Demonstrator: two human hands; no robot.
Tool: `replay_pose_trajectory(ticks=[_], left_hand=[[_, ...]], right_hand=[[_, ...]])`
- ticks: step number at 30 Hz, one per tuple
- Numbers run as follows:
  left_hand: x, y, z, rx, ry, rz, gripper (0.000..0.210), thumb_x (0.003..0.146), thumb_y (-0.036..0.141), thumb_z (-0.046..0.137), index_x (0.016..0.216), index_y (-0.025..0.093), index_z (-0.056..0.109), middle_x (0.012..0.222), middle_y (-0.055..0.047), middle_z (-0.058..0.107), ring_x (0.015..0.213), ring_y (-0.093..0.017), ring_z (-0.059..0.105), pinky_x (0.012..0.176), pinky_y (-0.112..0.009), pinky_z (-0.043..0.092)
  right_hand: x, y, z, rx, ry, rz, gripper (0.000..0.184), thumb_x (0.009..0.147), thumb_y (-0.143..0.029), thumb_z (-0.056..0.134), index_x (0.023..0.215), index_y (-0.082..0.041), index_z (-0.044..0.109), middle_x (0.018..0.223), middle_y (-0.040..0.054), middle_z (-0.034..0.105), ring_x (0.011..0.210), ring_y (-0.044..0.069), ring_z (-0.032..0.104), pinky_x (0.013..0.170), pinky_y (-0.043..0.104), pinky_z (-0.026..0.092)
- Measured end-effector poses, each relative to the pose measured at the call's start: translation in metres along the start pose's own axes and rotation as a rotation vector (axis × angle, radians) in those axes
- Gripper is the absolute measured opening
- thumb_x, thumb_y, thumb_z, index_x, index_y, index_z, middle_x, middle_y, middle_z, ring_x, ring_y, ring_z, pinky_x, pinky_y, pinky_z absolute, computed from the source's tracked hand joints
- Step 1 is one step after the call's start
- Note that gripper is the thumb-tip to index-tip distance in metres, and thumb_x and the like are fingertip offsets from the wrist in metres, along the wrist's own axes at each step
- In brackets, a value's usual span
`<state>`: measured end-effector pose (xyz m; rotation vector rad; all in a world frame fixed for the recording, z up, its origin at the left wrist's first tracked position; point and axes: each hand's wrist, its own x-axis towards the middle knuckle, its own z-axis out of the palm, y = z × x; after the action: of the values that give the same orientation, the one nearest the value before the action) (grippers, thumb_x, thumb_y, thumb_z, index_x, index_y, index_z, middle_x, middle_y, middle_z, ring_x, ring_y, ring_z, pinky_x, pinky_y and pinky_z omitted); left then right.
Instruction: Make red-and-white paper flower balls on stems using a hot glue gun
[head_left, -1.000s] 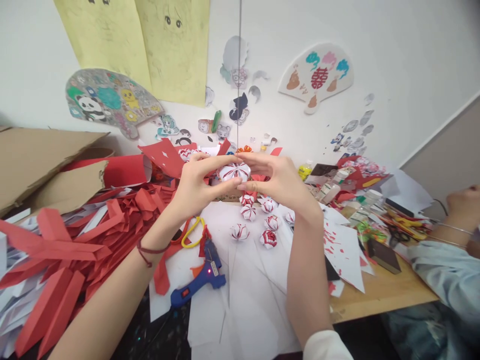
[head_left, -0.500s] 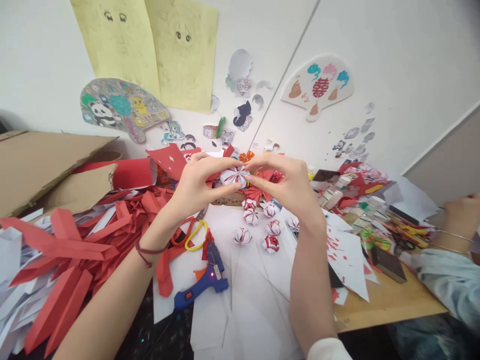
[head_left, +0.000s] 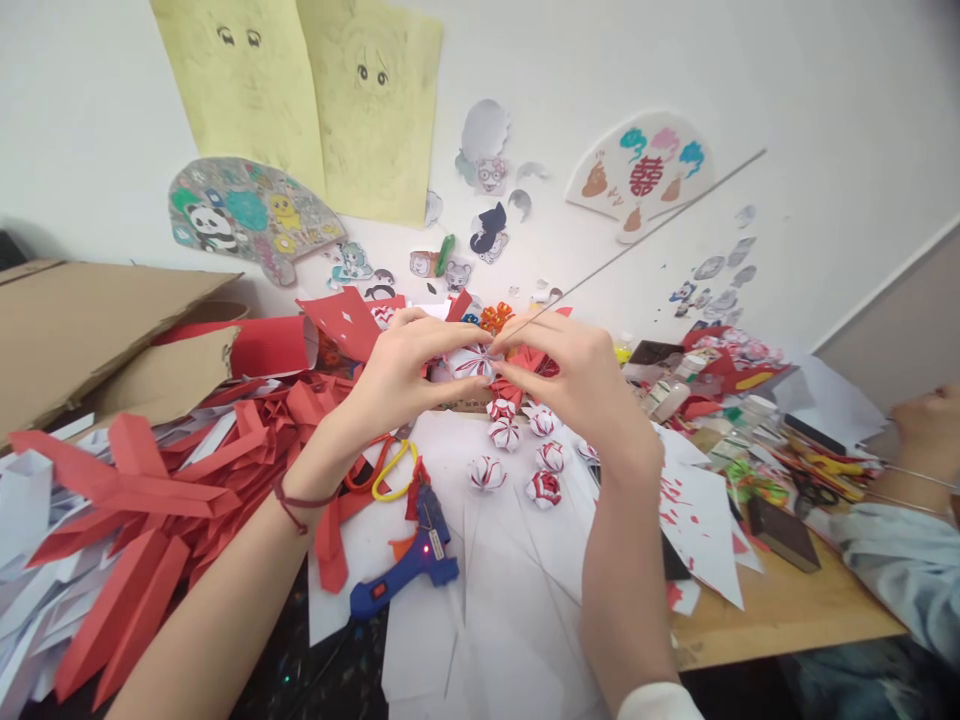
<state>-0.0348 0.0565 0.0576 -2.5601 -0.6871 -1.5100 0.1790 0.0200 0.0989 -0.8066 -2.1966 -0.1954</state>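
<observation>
My left hand (head_left: pixel 401 370) holds a white folded-paper flower with red stripes (head_left: pixel 474 362) between thumb and fingers. At the flower's right edge, my right hand (head_left: pixel 574 365) pinches with thumb and forefinger around a long thin wire (head_left: pixel 660 228). The wire slants up to the right from the flower; how it meets the flower is hidden by my fingertips. Just below, several small red-and-white paper balls (head_left: pixel 487 473) lie on white paper (head_left: pixel 517 570). Behind my right fingers sits a red folded-paper flower (head_left: pixel 529 362).
A blue glue gun (head_left: pixel 401 578) with a lit red light lies before yellow-handled scissors (head_left: pixel 394 472). Red paper strips (head_left: pixel 150 490) pile up at left beside cardboard (head_left: pixel 97 320). Bottles (head_left: pixel 675 390) and clutter stand at right, near another person's sleeve (head_left: pixel 892 560).
The wire has swung down to the right, from steep to a lower slant. My right fingers have turned slightly at the flower's edge. The view has shifted a little.
</observation>
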Motion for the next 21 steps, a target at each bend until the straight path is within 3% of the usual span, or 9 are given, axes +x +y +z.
replay_pose_trajectory(ticks=[9, 21], left_hand=[[-0.0006, -0.0014, -0.0014, -0.004, 0.004, 0.007, 0.034, 0.089, 0.051, 0.072, 0.115, 0.028, 0.071, 0.111, -0.003, 0.078, 0.103, -0.023, 0.071, 0.101, -0.042, 0.04], [0.0005, 0.0006, 0.0024, -0.028, 0.03, 0.025, 0.028, 0.091, 0.044, 0.071, 0.112, 0.027, 0.072, 0.109, -0.003, 0.079, 0.097, -0.021, 0.072, 0.1, -0.041, 0.042]], right_hand=[[-0.0012, -0.0012, 0.0, 0.017, 0.012, -0.019, 0.01, 0.092, -0.015, 0.065, 0.094, -0.023, 0.07, 0.103, 0.0026, 0.074, 0.096, 0.021, 0.069, 0.09, 0.035, 0.051], [-0.001, 0.0023, 0.0021, 0.021, 0.05, -0.07, 0.011, 0.092, -0.014, 0.064, 0.09, -0.022, 0.071, 0.098, 0.0027, 0.074, 0.092, 0.02, 0.068, 0.087, 0.034, 0.052]])
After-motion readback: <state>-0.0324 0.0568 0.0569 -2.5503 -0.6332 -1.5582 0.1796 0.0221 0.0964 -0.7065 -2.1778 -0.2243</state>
